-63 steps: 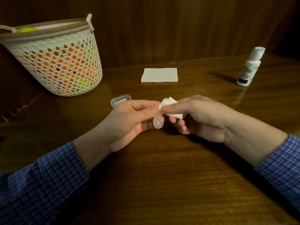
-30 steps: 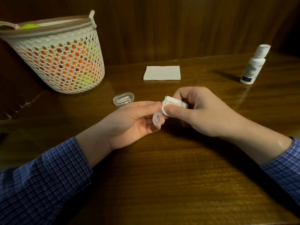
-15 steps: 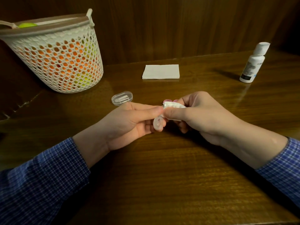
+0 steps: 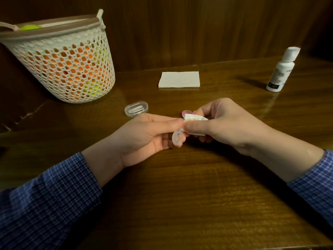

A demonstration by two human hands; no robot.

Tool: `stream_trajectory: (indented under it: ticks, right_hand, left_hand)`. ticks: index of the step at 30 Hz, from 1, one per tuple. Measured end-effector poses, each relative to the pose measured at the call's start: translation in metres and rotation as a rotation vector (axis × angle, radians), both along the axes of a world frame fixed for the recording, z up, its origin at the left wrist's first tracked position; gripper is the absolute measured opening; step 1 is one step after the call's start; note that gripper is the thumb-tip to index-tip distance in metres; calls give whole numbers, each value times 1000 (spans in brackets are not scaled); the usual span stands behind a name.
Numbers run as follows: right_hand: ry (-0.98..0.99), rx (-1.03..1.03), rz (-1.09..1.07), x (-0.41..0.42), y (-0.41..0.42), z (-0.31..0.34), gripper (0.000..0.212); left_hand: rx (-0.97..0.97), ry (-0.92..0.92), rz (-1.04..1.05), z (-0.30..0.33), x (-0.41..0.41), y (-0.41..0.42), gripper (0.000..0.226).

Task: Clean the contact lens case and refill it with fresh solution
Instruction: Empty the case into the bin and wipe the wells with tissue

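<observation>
My left hand [image 4: 149, 136] pinches the translucent contact lens case [image 4: 177, 138] above the middle of the wooden table [image 4: 180, 195]. One round well hangs below my fingers; the other is hidden. My right hand [image 4: 225, 125] grips a folded white tissue [image 4: 193, 120] and presses it against the top of the case. Two small pink caps [image 4: 187, 112] lie on the table just behind the hands, partly hidden. The white solution bottle [image 4: 282, 70] stands closed at the far right.
A white mesh basket [image 4: 66, 65] holding orange and green items stands at the back left. A small clear plastic box [image 4: 136, 108] lies near my left hand. A folded white napkin [image 4: 179, 79] lies at the back centre by the wooden wall.
My right hand has kept turning the tissue against the case, its fingers shifting. The pink caps have come into view behind the hands. My left hand has stayed almost still.
</observation>
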State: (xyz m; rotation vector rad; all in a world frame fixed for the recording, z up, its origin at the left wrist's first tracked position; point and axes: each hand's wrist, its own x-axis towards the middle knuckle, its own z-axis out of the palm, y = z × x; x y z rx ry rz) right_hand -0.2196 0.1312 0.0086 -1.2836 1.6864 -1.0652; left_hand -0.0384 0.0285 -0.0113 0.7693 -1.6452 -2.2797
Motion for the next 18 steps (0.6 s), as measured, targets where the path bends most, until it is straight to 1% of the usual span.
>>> stream_trajectory:
  ticks: [5,8,10,13,15,18]
  right_hand:
    - [-31,35,-83,5,-3,-4,19]
    - [-123,86,-127,6,-3,-4,19]
    - [-212,126,-135,6,-3,-4,17]
    - [-324,155,-129,6,-3,-3,15]
    - [-270,127,-132,5,-3,-3,14]
    - [4,9,-145,5,-2,-4,17]
  left_hand:
    - [8,29,38,-1,2,4,36]
    - [-23,92,72,-3,1,8,32]
    - [-110,119,100,-3,0,11,28]
    - [-244,112,149,-4,-2,11,31]
    - [-226,94,157,-5,-2,10,34]
    - [-167,59,155,-3,-3,10,32]
